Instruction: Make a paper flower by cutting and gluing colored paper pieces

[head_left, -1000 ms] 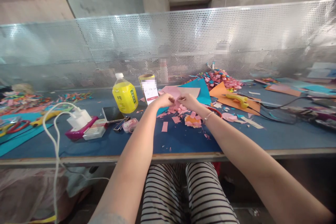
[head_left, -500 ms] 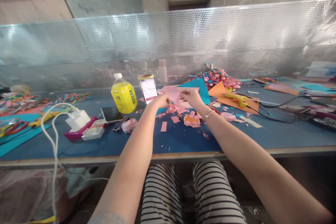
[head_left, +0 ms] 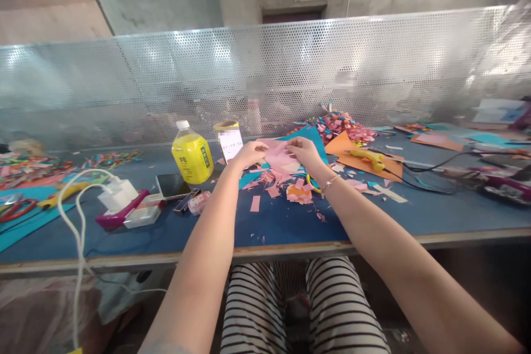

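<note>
A sheet of pink paper [head_left: 277, 156] is between my two hands, above a litter of cut scraps. My right hand [head_left: 303, 153] pinches its right side with thumb and bent fingers. At its left edge, the fingers of my left hand [head_left: 252, 154] are closed on the paper; the grip is partly blurred. Beneath and behind lies blue paper [head_left: 309, 135]. Small pink scraps [head_left: 272, 190] and an orange piece with pink bits [head_left: 299, 192] lie just in front of my hands.
Left stand a bottle of yellow drink [head_left: 193, 156], a phone with a timer [head_left: 230, 146] and a purple power strip [head_left: 120, 215] with white cables. Right, a yellow glue gun [head_left: 367, 159] rests on orange paper [head_left: 342, 146]. A colourful scrap heap [head_left: 346, 127] lies by the perforated metal screen [head_left: 166, 83].
My left hand has shifted up along the pink paper's left edge, away from its lower part. My right hand keeps its hold. The view has moved slightly.
</note>
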Demonstrator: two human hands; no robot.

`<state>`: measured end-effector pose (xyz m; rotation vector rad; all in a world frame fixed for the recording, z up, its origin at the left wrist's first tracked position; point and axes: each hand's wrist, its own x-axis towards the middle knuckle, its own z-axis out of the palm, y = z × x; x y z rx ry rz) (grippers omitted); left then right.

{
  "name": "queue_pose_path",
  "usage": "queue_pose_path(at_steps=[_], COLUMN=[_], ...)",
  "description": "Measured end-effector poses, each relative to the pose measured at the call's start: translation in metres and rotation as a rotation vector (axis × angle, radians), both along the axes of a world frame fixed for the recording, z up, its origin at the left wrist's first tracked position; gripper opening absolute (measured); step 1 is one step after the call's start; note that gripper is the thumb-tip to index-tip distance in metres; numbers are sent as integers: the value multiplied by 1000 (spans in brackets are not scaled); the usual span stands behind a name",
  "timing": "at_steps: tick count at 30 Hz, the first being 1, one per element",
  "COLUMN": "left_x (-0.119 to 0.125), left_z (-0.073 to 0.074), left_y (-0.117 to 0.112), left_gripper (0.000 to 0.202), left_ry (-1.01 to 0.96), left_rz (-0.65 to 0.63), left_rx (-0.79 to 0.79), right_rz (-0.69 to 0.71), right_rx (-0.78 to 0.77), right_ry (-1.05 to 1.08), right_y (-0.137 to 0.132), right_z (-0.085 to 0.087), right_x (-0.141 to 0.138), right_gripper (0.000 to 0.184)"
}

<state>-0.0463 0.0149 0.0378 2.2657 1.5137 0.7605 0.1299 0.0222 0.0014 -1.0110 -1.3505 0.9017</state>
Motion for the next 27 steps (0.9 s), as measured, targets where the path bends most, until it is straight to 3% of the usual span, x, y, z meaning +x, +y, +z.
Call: queue_pose_path(at_steps=[3, 5, 8, 10, 15, 19, 21, 24, 27], left_x=[8, 12, 18, 22, 34, 37, 37, 37, 40], left_z=[-1, -3, -8, -10, -12, -17, -21, -26, -29], left_y=[-5, -5, -2, 0, -6, -6, -2, 2, 1], left_gripper=[23, 22, 17, 24, 29, 25, 26, 22, 17], left_ry=[-66, -57, -179, -272, -356, -358, -374, -379, -308], left_rz=[78, 100, 18, -69, -278, -279, -237, -175, -148], left_rx=[255, 299, 240, 158, 89, 113, 97, 93, 178], right_rz=[0, 18, 33, 38, 124, 144, 7, -395, -674], right_rx=[23, 48, 59, 34, -54, -53, 37, 225, 62], right_ry=[-22, -31, -38, -14, 181, 55, -189, -637, -974], right_y=[-1, -1, 0, 0, -3, -1, 3, 10, 9], right_z=[0, -1, 0, 1, 2, 2, 6, 15, 15], right_x=[0, 0, 1, 2, 1, 1, 10, 47, 108], right_gripper=[9, 13, 16, 15, 11, 11, 16, 30, 36])
